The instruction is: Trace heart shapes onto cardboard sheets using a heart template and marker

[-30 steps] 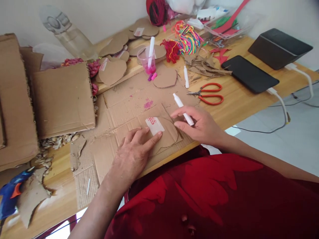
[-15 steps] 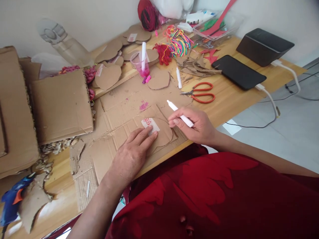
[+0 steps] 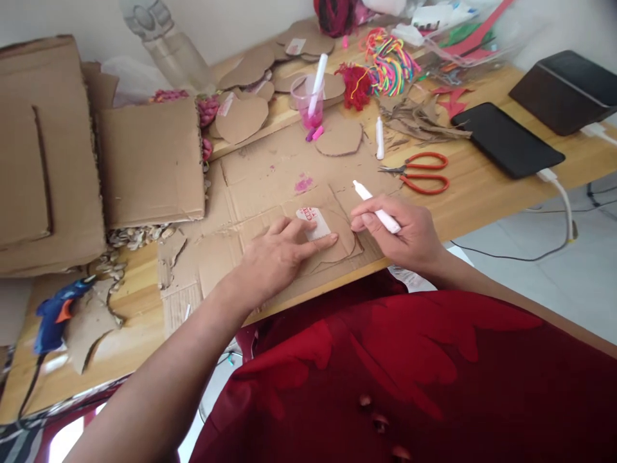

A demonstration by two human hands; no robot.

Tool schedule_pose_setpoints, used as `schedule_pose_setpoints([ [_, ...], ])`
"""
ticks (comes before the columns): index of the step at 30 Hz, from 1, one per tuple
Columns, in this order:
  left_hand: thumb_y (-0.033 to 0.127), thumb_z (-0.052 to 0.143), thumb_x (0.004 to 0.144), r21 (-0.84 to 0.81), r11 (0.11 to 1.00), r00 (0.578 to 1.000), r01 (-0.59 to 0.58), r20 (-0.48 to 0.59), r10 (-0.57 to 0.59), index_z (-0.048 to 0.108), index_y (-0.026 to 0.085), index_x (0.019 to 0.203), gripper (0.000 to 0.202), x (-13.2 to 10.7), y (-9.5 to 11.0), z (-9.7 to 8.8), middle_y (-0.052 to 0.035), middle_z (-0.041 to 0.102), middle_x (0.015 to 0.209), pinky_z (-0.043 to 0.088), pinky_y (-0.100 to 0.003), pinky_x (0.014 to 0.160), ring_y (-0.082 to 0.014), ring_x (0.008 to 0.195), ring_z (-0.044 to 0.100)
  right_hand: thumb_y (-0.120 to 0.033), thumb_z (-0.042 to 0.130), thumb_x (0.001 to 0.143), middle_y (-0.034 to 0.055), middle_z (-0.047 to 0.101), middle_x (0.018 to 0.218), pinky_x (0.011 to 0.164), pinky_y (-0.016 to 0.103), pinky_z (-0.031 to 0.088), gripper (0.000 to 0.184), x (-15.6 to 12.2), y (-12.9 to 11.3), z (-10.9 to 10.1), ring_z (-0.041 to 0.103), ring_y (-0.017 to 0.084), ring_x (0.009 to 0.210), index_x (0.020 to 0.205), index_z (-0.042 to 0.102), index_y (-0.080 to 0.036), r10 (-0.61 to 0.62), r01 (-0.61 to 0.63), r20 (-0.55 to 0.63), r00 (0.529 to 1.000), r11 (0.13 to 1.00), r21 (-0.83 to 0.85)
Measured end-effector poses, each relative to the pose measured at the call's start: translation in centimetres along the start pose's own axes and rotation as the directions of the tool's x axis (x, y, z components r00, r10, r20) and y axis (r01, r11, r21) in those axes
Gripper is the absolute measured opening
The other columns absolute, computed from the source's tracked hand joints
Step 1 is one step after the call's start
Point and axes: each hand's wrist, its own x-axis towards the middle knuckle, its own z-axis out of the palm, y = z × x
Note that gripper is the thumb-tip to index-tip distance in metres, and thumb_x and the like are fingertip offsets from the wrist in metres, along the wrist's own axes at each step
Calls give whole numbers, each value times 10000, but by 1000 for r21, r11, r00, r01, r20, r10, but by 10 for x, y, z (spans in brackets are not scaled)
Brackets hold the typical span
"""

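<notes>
My left hand (image 3: 277, 254) lies on a cut cardboard shape (image 3: 339, 222), fingers spread, with fingertips on and beside its white and red sticker (image 3: 318, 225). That shape rests on a larger cardboard sheet (image 3: 263, 170) near the table's front edge. In my right hand (image 3: 407, 231) is a white marker (image 3: 373, 203), gripped between thumb and fingers. The marker's narrow end points up and left, above the cardboard. My right fingertips are close to the right edge of the shape. Orange-handled scissors (image 3: 424, 173) lie beyond my right hand.
A plastic cup (image 3: 301, 96) holds another white marker. Behind lie cardboard cutouts (image 3: 243, 119), colourful yarn (image 3: 393, 64) and cardboard scraps (image 3: 419, 119). At right are a black phone (image 3: 508, 138) and a dark box (image 3: 566, 93); at left, a blue glue gun (image 3: 55, 318) and cardboard panels (image 3: 152, 161).
The camera view has shifted, so the table appears further right and higher. My left fingers have spread and repositioned around the sticker. My right hand still holds the marker in much the same pose.
</notes>
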Motion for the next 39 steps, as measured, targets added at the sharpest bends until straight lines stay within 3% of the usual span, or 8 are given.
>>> schedule_pose_setpoints([
  [4,251,453,1065,-185,983,1000,-18,-27,14,581,542,1439,491,0,-12,6,-41,522,1418,493,-505,1062,-259,1194,468,-417,544,1052,13,794,863,753,377,595,219,-1,3,3,756,207,808,1147,698,-294,91,-90,-11,996,990,106],
  [9,293,426,1070,-286,958,997,-17,-81,-6,653,482,1390,436,-1,-13,12,-28,514,1422,438,-519,1134,-255,1224,455,-436,545,1053,18,785,850,763,373,600,239,0,5,6,753,195,777,1134,698,-272,79,-73,-37,996,987,141],
  [14,287,395,1069,-290,957,995,-25,-96,-4,659,460,1392,451,-1,-14,16,-28,494,1458,437,-534,1140,-264,1258,447,-391,589,1021,16,783,851,766,355,581,196,0,3,7,735,189,781,1091,707,-252,32,-30,-33,999,997,65],
  [17,293,403,1070,-283,958,993,-37,-120,3,660,476,1385,446,0,-16,19,-28,494,1472,435,-530,1133,-254,1220,467,-339,683,943,22,784,918,750,343,563,180,0,1,6,721,190,778,1091,704,-238,-54,55,35,998,998,-28],
  [22,294,416,1065,-283,958,993,-40,-115,7,668,445,1385,434,0,-17,20,-33,493,1481,443,-517,1129,-246,1196,486,-389,845,800,64,750,1139,937,410,539,476,-1,-1,3,701,269,1058,1207,646,-244,-209,244,248,946,962,-119],
  [33,307,419,1065,-283,959,996,-27,-94,0,634,481,1414,446,0,-13,15,-32,484,1517,425,-513,1137,-275,1266,490,-383,812,832,72,726,1192,950,454,524,472,0,-3,6,672,299,1113,1249,620,-273,-154,217,293,944,957,-195],
  [39,359,421,1084,-288,957,997,-26,-81,3,604,498,1437,421,-1,-12,12,-52,487,1528,424,-527,1129,-292,1282,498,-437,862,782,81,729,1142,936,480,519,542,-4,-20,10,641,319,1084,1233,619,-259,-147,227,277,949,933,-281],
])
